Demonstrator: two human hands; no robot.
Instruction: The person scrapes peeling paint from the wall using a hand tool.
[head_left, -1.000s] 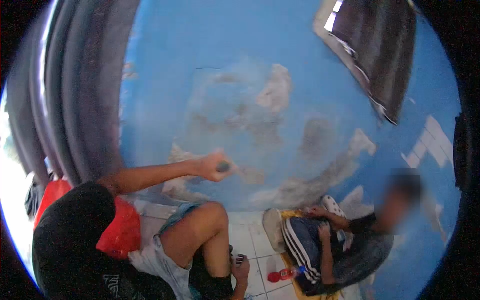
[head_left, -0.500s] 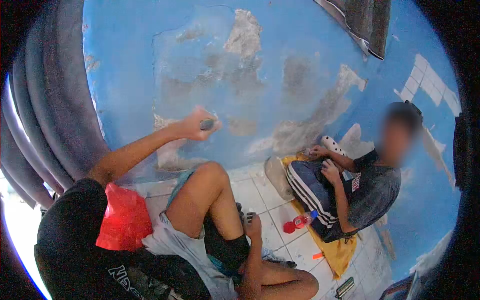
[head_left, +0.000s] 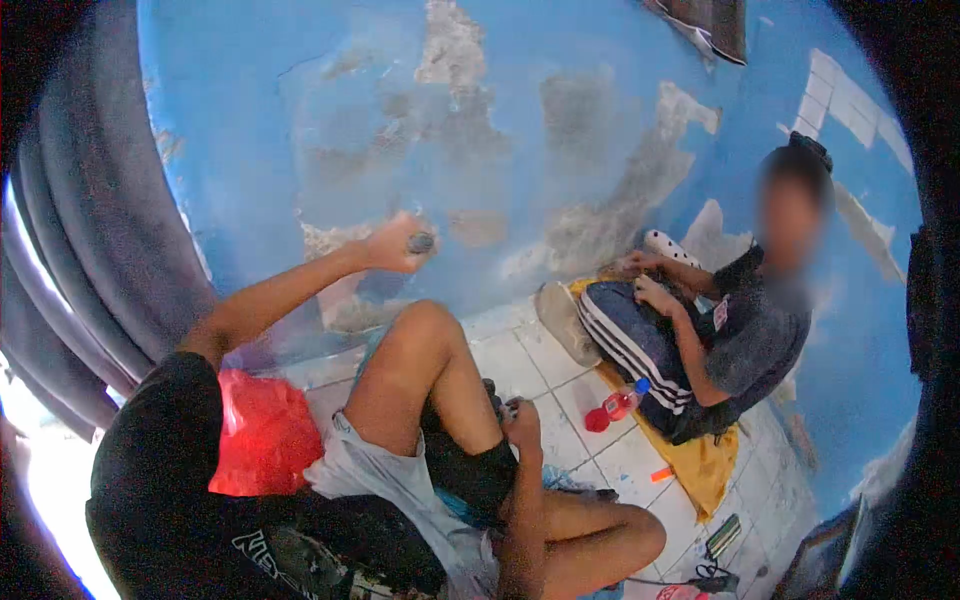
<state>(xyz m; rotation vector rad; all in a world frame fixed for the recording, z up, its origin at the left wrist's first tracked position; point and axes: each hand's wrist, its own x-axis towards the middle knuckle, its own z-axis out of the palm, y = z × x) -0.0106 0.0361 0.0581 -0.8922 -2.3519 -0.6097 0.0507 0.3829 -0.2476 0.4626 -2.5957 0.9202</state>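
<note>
The 1 camera sits on the wearer's head, looking forward and down through a wide round lens with dark corners. It faces a patched blue wall, with the white tiled floor below. The wearer's black shirt and bent knee lie closest, at lower left; a seated co-worker is farther off, at right

I have a tool wrapped in my left grip; only its rounded, dark grey end shows, turned back toward me, and the rest is hidden. It sits in front of the blue wall, though I can't tell whether it touches. That wall is broken by rough grey and whitish patches. By my right grip I see a dark thing, too blurred to name.
</note>
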